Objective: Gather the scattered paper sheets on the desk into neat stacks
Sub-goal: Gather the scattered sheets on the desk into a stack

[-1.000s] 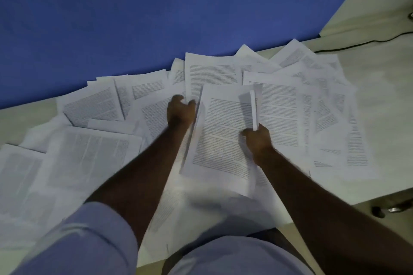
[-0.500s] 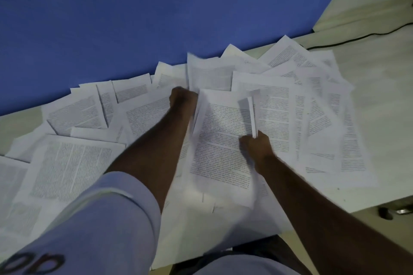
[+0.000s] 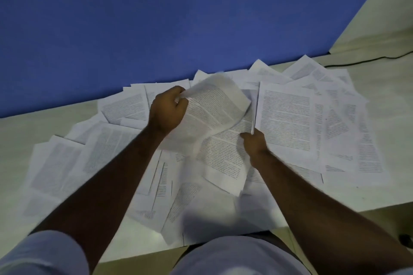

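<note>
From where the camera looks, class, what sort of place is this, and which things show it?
Probably an office or study room: a pale desk set against a blue wall, many printed sheets scattered over it, and a black cable along the back edge.

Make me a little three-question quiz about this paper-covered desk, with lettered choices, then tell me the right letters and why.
1. Where does the black cable lie?
A. far right of the desk
B. under the left arm
C. across the person's lap

2. What colour is the wall behind the desk?
A. green
B. blue
C. red

3. What state is the sheet in the left hand?
A. flat on the desk
B. torn in half
C. lifted and curling

Answers:
1 A: the black cable runs along the desk at far right.
2 B: the wall is blue.
3 C: the left hand pinches the lifted sheet, which bends above the pile.
</note>
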